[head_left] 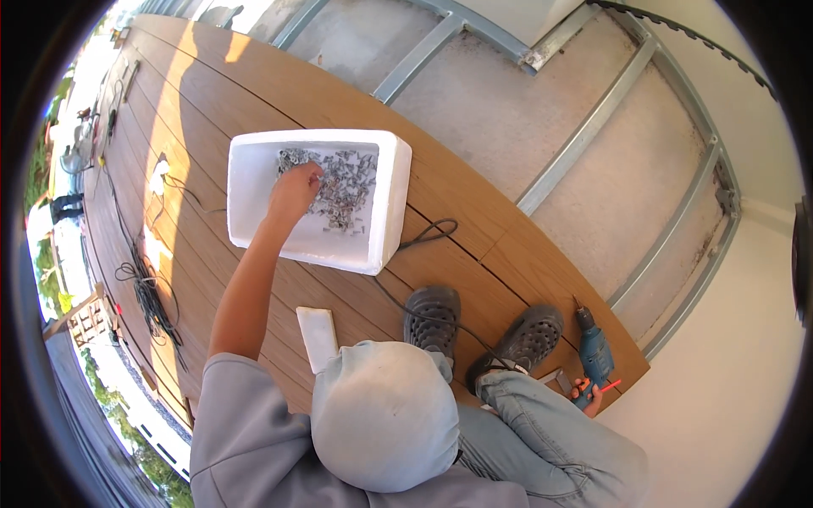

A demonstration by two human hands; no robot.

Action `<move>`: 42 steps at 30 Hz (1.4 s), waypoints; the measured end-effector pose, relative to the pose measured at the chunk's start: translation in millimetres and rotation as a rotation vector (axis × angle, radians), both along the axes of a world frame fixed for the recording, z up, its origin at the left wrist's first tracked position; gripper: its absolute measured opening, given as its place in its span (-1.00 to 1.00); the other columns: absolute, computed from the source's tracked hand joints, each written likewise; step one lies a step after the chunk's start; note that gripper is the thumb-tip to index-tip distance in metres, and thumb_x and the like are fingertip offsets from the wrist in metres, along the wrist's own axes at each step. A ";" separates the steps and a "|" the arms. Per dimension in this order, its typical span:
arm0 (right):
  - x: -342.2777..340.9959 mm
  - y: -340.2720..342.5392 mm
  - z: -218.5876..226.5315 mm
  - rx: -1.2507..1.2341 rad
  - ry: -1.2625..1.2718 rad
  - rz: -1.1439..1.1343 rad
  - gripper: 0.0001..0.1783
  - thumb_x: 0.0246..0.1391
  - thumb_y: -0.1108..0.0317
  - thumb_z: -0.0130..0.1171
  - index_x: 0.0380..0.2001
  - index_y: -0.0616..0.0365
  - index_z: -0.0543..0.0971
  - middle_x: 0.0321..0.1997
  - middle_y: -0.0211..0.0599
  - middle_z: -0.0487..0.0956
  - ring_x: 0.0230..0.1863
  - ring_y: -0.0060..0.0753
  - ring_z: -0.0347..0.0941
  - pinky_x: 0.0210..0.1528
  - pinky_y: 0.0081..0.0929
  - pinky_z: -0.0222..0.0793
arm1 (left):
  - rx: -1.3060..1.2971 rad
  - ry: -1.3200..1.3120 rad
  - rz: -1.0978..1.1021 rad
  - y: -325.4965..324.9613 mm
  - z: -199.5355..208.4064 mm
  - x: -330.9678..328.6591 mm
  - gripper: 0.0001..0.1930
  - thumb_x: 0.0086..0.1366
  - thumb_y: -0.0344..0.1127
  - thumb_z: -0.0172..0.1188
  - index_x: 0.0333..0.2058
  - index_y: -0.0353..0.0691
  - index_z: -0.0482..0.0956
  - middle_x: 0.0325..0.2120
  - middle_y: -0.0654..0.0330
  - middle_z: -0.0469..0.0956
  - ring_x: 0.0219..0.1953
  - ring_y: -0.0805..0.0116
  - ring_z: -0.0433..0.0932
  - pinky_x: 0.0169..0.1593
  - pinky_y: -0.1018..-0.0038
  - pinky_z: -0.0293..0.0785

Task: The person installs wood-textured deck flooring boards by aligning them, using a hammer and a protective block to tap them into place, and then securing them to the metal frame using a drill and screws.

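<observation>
A white foam box stands on brown deck boards in front of me. It holds a pile of small grey metal fasteners. My left hand reaches into the box, fingers bunched down into the left part of the pile. My right hand rests low beside my right knee. It grips the handle of a blue power drill that points away from me, and an orange pencil-like stick juts from the same hand. A black cord runs across the boards past my black shoes.
Beyond the boards lie bare grey metal frame rails over concrete. A white wall rises at the right. A small white foam slab lies near my left side. Tangled black cables and tools lie along the left boards.
</observation>
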State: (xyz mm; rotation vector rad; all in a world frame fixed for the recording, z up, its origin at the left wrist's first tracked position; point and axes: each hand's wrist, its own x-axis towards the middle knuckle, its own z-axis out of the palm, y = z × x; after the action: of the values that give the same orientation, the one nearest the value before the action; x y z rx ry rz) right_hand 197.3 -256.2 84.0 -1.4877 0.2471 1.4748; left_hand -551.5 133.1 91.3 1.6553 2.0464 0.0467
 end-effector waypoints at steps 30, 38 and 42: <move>-35.7 -22.7 -38.3 -0.527 -0.998 0.124 -0.56 0.42 0.01 0.13 -0.20 0.23 0.67 -0.44 -0.34 0.65 -0.44 -0.51 0.54 -0.31 -0.47 0.46 | 0.104 -0.397 -0.721 80.4 128.1 236.7 -0.82 0.21 -0.67 0.24 -0.39 -0.33 0.41 -0.20 0.13 0.70 -0.33 0.41 0.58 -0.26 0.46 0.52; -55.8 -67.6 -36.5 -0.642 -1.478 0.110 -0.75 0.36 0.25 0.21 -0.15 0.26 0.61 -0.25 -0.16 0.64 -0.34 -0.29 0.60 -0.23 -0.38 0.53 | -0.172 -0.230 -0.993 131.0 -3.6 322.2 -0.72 0.24 -0.59 0.30 -0.36 -0.32 0.30 -0.51 0.04 0.43 -0.47 0.24 0.43 -0.32 0.34 0.43; -83.5 -85.2 -27.3 -0.709 -1.445 0.122 -0.78 0.33 0.30 0.22 -0.11 0.24 0.60 -0.16 -0.11 0.60 -0.22 -0.21 0.60 -0.15 -0.29 0.54 | -0.133 -0.242 -0.971 139.2 -54.0 325.2 -0.72 0.30 -0.53 0.32 -0.37 -0.23 0.32 -0.58 0.24 0.41 -0.51 0.46 0.39 -0.41 0.43 0.37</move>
State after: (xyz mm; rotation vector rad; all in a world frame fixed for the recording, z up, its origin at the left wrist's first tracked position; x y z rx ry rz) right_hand 113.8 -341.3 56.7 -2.7687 -0.2517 0.0529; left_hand -226.3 272.3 37.3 2.2347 0.8975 -0.2053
